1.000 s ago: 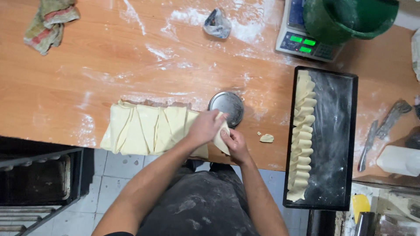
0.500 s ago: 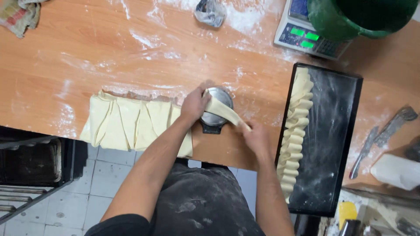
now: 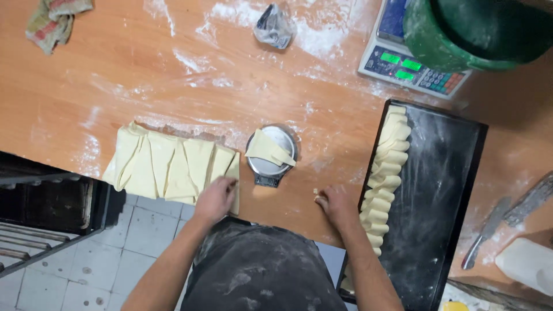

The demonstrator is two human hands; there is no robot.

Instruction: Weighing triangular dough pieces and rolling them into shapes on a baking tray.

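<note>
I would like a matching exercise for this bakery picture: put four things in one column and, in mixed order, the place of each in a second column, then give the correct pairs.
Things:
1. triangle of dough
2. row of shaped dough pieces
3. green bucket
4. striped cloth

Places:
A. on the large scale with the green display
B. at the far left corner of the table
C. on the small round scale
D. along the left edge of the black tray

Pairs: 1-C, 2-D, 3-A, 4-B
</note>
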